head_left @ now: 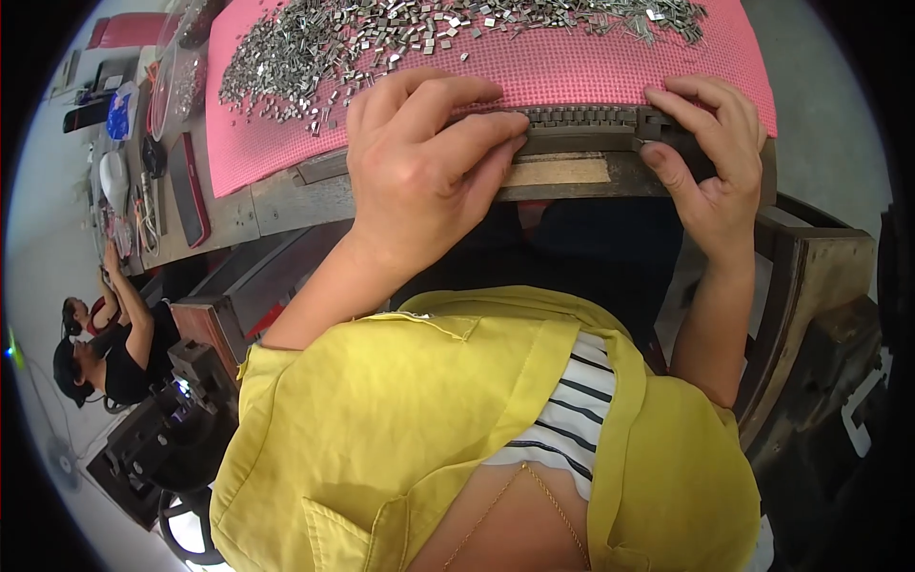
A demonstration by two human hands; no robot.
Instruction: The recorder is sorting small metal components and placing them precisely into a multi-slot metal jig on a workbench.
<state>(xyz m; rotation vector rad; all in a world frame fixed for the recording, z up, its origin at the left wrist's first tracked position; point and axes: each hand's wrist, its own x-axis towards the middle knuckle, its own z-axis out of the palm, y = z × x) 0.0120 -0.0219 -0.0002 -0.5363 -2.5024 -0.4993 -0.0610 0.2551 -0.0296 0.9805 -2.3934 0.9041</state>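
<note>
The left hand (419, 157) curled its fingers, their hold unclear, over a long, dark, toothed metal bar (581, 135) at the edge of a wooden table (276, 208), the right hand (720, 162) parting thumb and forefinger at its end, near silvery metal pieces (400, 27) on a pink textured mat (543, 71), two people (138, 367) leftward.

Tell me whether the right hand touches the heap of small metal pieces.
Apart: the head view shows bare pink mat between the right hand and the heap.
</note>
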